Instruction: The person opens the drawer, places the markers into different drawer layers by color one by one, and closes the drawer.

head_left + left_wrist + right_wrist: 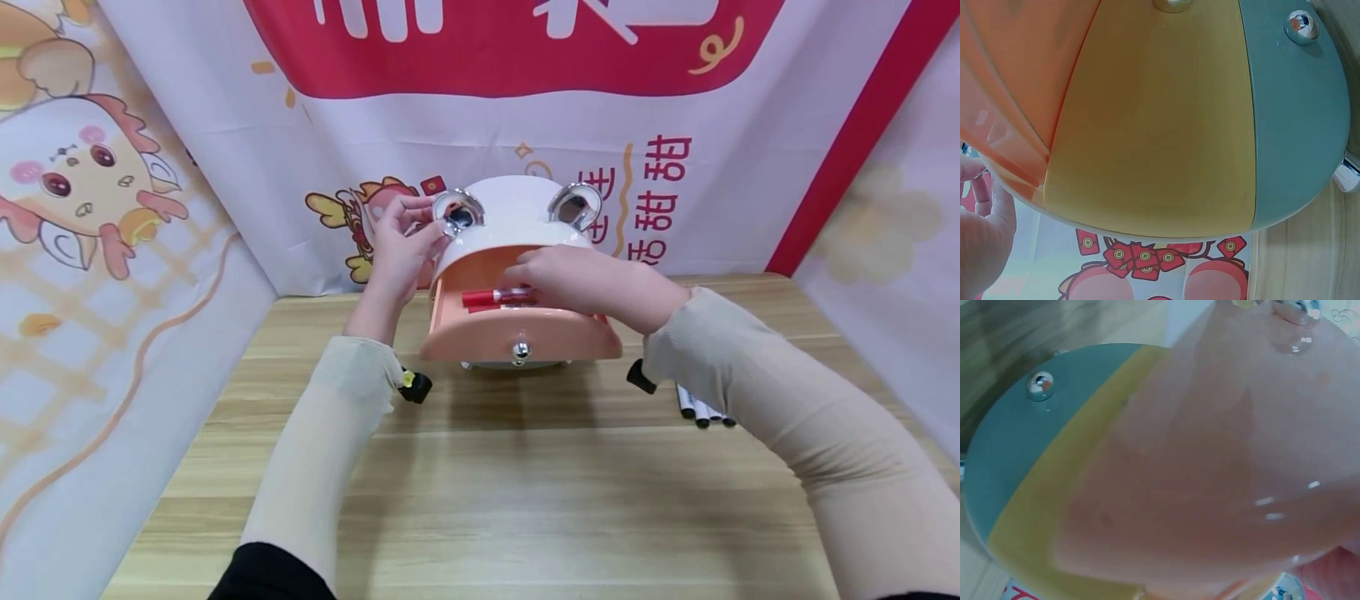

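Head view: left hand (405, 242), thumb and fingers pinching a chrome ring (477, 210) on a white cabinet (517, 204). Right hand (577, 279) reaches into the open orange drawer (472, 336); fingertips hidden, so its grip cannot be told. Red markers (480, 297) lie in the drawer, just beside that hand.

Left wrist view: yellow drawer (1154, 125) and teal drawer (1297, 125), lower than the left hand.

Right wrist view: drawer front, blurred; right hand's grip unseen.

Risks: downward pressure may tip the cabinet forward; brushing fingers may roll markers.
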The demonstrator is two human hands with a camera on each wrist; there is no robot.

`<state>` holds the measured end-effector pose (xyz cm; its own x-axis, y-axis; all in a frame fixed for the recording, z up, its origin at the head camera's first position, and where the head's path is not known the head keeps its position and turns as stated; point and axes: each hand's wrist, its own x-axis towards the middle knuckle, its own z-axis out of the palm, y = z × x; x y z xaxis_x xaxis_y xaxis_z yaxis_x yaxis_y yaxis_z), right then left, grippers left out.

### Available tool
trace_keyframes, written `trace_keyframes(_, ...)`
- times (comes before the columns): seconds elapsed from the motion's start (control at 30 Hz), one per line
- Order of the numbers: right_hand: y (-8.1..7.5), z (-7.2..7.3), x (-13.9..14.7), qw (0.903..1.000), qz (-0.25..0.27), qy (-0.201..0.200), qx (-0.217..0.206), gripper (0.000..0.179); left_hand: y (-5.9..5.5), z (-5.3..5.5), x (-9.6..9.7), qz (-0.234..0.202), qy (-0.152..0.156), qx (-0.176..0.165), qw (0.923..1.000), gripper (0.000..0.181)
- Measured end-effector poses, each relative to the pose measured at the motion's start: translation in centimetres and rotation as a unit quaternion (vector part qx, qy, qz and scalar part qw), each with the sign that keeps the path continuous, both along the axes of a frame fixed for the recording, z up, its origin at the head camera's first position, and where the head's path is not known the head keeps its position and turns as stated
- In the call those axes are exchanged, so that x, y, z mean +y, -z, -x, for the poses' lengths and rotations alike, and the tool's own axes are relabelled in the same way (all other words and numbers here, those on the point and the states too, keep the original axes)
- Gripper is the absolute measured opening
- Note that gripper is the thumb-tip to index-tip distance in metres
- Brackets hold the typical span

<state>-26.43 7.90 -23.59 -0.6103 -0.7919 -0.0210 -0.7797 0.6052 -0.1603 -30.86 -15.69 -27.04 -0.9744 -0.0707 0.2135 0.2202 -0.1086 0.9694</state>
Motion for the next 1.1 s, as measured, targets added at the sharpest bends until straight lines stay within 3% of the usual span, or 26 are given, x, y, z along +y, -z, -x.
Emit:
trace_keyframes(0.23, 0.9, 0.4, 0.1, 0.9999, 0.011, -0.008, 0.007, 0.028, 0.4, 0.2, -0.1, 0.000, 0.003, 0.005, 1.0000, 0.030)
trace_keyframes(0.8, 0.9, 0.2, 1.3, 0.9985, 0.046, 0.006, -0.031, 0.027, 0.5, 0.3, -0.1, -0.008, 0.003, 0.007, 0.9999, 0.030)
trace_keyframes(1.1, -0.4, -0.8, 2.4, 0.9971, 0.074, 0.013, 0.012, 0.030, 0.3, 0.4, -0.2, -0.005, 0.002, 0.008, 1.0000, 0.031)
